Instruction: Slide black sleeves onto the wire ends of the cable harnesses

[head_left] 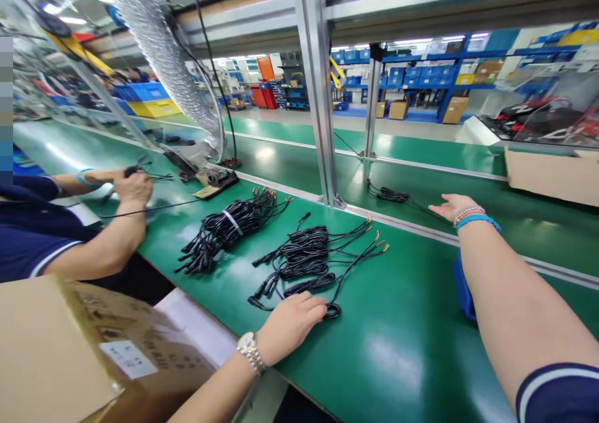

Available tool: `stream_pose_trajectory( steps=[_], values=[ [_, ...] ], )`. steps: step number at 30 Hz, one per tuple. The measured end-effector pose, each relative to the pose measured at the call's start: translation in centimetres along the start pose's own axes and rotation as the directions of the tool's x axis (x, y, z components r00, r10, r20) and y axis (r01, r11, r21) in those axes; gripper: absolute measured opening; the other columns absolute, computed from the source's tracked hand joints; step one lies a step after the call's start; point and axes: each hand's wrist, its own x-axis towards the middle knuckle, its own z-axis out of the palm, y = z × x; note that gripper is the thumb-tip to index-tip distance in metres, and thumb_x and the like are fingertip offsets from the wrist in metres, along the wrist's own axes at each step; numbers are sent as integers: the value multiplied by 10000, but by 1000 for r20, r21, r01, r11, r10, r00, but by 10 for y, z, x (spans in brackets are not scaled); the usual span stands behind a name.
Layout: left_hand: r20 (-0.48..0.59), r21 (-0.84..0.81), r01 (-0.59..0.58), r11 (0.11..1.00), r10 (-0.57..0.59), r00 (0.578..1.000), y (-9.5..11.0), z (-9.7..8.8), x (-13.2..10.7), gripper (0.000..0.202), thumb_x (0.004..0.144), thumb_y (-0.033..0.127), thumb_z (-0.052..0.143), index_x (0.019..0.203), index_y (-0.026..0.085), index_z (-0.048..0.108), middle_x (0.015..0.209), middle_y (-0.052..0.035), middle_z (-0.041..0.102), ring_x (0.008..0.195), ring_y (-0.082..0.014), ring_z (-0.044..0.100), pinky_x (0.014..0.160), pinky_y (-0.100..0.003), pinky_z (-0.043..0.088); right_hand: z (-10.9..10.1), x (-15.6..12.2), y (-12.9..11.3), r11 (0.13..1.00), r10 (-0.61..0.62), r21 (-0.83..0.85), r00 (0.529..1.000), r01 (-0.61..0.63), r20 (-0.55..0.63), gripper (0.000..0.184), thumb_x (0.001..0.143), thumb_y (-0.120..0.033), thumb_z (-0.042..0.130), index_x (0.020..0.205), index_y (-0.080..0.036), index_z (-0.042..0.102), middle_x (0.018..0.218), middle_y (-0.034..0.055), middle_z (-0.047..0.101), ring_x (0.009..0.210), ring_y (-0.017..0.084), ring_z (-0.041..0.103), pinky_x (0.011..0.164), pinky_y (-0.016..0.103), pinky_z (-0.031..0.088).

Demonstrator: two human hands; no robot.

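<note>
Item: 1 loose black cable harness (304, 261) on green bench (397, 348) — likely light, limp, tangle-prone; best taken at its coiled middle. Left hand (290, 326) lies flat, fingertips on its end loop, not gripping; right hand (461, 208) open, empty, fingers spread.

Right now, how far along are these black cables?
Done: one bundle is tied with a white strap. In hand: the left hand rests on a loose batch of cables, untied. Left: that batch, plus a small coil beyond the open right hand.
</note>
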Motion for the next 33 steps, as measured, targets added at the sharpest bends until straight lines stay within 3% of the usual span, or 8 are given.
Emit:
stream_pose_trajectory(
  steps=[4,7,12,15,22,28,30,33],
  values=[
    [114,-68,129,989,-121,986,4,-17,-7,257,806,439,471,872,201,542,831,-37,620,755,-173,551,675,-278,421,-15,-27,-14,989,-25,-148,999,29,29,192,795,-179,537,944,-65,578,950,128,601,713,145,591,622,279,495],
    [88,72,243,967,-248,965,16,-17,12,324,820,459,430,969,192,537,800,-57,614,755,-201,558,660,-298,415,-32,-63,-20,920,-128,-348,977,180,169,139,736,-208,581,799,-94,633,817,102,643,638,149,592,580,257,481],
    [38,215,272,938,-287,957,42,13,69,236,842,299,429,1013,165,521,894,-101,592,849,-247,547,619,-304,420,-68,-117,-7,247,-228,-779,816,576,531,178,712,-247,528,696,-170,688,687,37,669,665,172,595,647,248,433],
    [69,210,316,925,-337,939,53,24,84,196,848,224,400,986,148,516,937,-119,577,840,-243,563,589,-295,419,-91,-130,11,116,-168,-783,789,611,591,214,716,-210,485,698,-188,697,740,22,687,694,169,600,652,236,410],
    [216,68,163,984,-174,961,75,18,54,161,840,282,422,903,185,534,844,-62,590,748,-209,579,631,-304,424,-118,-150,41,203,-113,-760,786,617,608,211,719,-193,487,675,-182,693,730,6,689,666,158,602,629,227,410],
    [115,-239,-34,970,63,991,94,33,86,176,787,325,523,892,196,583,893,-59,573,850,-197,525,736,-296,410,-75,-204,47,513,-278,-432,619,742,735,243,789,-289,471,769,-168,681,797,28,670,726,144,589,669,219,430],
    [94,-419,-4,908,47,994,96,34,96,130,802,259,492,765,173,582,790,-46,574,772,-167,523,707,-277,407,-64,-221,52,533,-340,-374,596,759,727,236,793,-282,477,764,-166,681,770,36,655,707,137,574,658,227,426],
    [152,-764,165,624,-75,986,97,26,101,158,821,270,442,808,155,550,692,-19,564,587,-108,486,554,-228,389,-55,-237,64,663,-326,-361,687,656,649,262,803,-310,476,754,-148,677,677,38,612,601,116,538,565,226,414]
  ],
)
